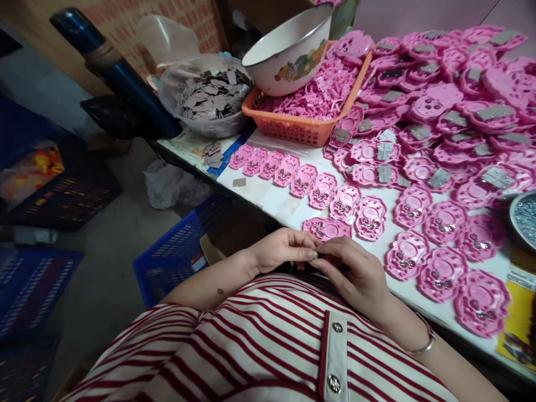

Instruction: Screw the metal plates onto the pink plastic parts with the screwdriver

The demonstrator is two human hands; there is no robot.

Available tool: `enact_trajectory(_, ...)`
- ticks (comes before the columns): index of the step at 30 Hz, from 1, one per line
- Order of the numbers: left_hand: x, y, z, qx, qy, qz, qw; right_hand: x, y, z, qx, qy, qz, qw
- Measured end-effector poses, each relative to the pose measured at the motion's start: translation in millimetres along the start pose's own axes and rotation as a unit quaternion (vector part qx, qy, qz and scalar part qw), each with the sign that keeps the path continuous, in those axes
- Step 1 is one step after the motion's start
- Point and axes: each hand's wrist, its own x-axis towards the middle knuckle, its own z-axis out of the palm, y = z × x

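My left hand (287,249) and my right hand (355,267) meet at the table's front edge, close to my body. Both are closed, thumbs and fingertips pinched together. Whatever sits between the fingertips is hidden or too small to name. Just behind the fingers lies a pink plastic casing (329,228) on its side, with round shiny metal parts at one end. Beyond it runs a row of similar pink casings (304,180) with metal parts. More casings (443,274) lie face up to the right of my right hand.
A large heap of pink casings with grey plates (435,106) covers the back right. An orange basket (293,132) of small pink parts bears a tilted enamel bowl (288,50). Left of it are a tub of grey pieces (209,100) and a blue flask (125,78). A metal bowl (525,220) stands far right.
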Motion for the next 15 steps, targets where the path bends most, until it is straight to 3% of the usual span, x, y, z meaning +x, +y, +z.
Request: enact_trajectory(15,-1.3,2.0,10.5,0.019,0.036,-0.012,0.999,-1.6,1.1,1.8,0.007,0.015,-0.019,1.0)
